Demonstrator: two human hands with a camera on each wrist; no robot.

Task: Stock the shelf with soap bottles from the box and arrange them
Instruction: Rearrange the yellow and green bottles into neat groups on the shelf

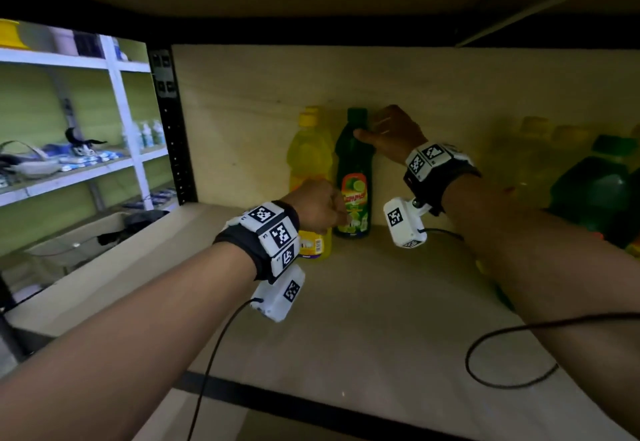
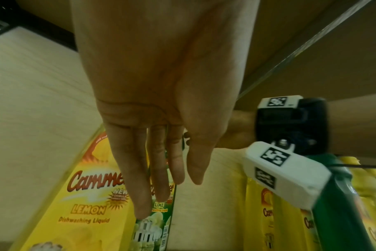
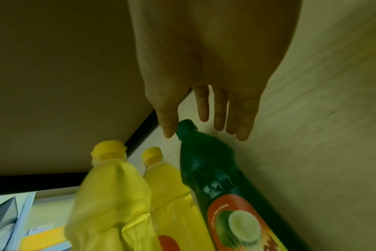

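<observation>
A green lime soap bottle (image 1: 355, 177) stands upright against the shelf's wooden back panel (image 1: 415, 87), with a yellow lemon bottle (image 1: 310, 167) just left of it. My right hand (image 1: 367, 125) is at the green bottle's neck. In the right wrist view its thumb touches the green cap (image 3: 186, 127) while the straight fingers (image 3: 243, 125) stay apart behind it. My left hand (image 1: 341, 213) reaches low, its straight fingers (image 2: 159, 178) lying over the lime label (image 2: 161, 207) beside the lemon bottle (image 2: 82, 195). The right wrist view shows two yellow bottles (image 3: 112, 195).
Several more yellow and green bottles (image 1: 595, 184) stand blurred at the shelf's right. A black upright post (image 1: 173, 135) bounds the left side, with white shelving (image 1: 114, 94) beyond. The upper shelf board hangs low overhead. Wrist camera cables (image 1: 502, 354) trail over the bare shelf board (image 1: 363, 319).
</observation>
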